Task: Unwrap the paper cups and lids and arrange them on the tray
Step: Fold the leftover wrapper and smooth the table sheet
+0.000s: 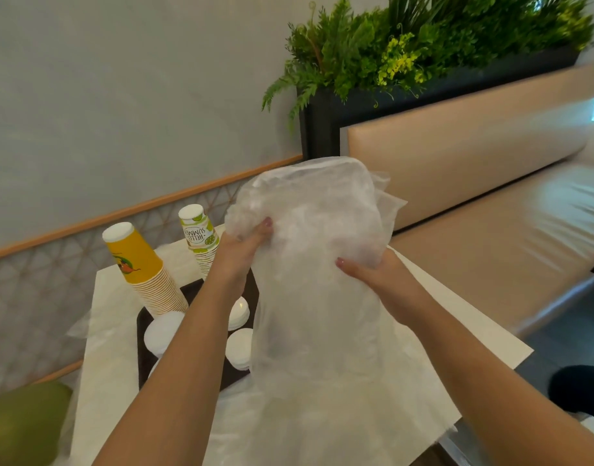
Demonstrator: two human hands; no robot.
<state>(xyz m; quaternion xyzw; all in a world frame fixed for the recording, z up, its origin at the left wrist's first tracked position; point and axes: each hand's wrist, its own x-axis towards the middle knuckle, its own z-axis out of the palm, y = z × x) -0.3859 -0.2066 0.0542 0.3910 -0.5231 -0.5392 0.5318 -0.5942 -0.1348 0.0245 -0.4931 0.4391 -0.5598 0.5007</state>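
Both hands up w/ a big clear plastic wrap (pixel 317 264), held above the white surface (pixel 456 317). Left hand (pixel 245 247) grips the wrap's left edge, thumb on top, fingers curled into the film. Right hand (pixel 372 274) grips its right side lower down, thumb pressed on the front, other fingers hidden behind the film. Wrap hangs down over the surface's near side; what's inside it is too hazy to tell.

Dark tray (pixel 142 334) sits on the surface, left of the wrap, partly behind the left forearm. On it: stack of yellow cups (pixel 137 260), upside down, at the tray's far left; white lids (pixel 162 327) in low piles nearer the camera, more lids by the wrap's left edge. Stack of green-print cups (pixel 199 233), also upside down, stands by the tray's far edge; can't tell if it's on the tray. Loose film lies flat on the surface around the tray.

Beige bench (pixel 490 210) to the right, planter (pixel 423 52) behind it.
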